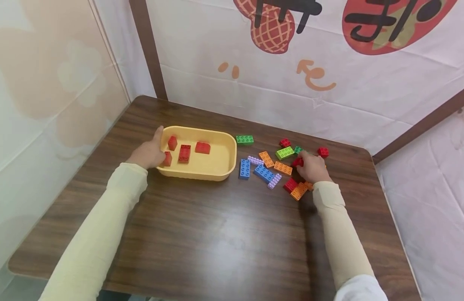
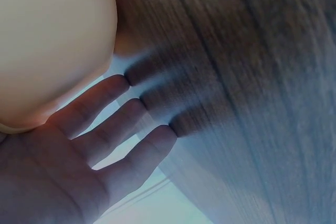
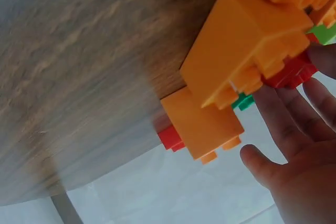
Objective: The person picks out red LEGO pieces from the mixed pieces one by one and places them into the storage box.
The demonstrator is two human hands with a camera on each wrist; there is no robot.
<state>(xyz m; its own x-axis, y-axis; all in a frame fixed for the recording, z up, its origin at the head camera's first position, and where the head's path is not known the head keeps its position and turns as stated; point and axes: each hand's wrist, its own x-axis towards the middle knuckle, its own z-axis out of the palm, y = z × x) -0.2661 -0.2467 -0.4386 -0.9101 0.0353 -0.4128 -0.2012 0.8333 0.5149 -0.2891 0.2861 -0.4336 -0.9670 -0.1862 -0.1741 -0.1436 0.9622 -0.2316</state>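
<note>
A yellow tray (image 1: 220, 144) on the dark wooden table (image 1: 216, 234) holds several red bricks (image 1: 184, 153). My left hand (image 1: 149, 152) lies against the tray's left wall, thumb up along the rim. In the left wrist view its fingers (image 2: 121, 124) are straight on the tabletop beside the tray (image 2: 52, 40). My right hand (image 1: 311, 168) is over the loose pile, fingertips touching a red brick (image 1: 297, 162). In the right wrist view that hand (image 3: 302, 150) is spread, its thumb apart from the red brick (image 3: 291, 73).
Loose bricks lie right of the tray: green (image 1: 244, 139), lime (image 1: 285, 152), blue (image 1: 244, 169), orange (image 1: 283, 168), lilac (image 1: 274, 181), red (image 1: 323, 151). Orange bricks (image 3: 247, 51) fill the right wrist view. A printed cloth wall (image 1: 329, 62) stands behind the table.
</note>
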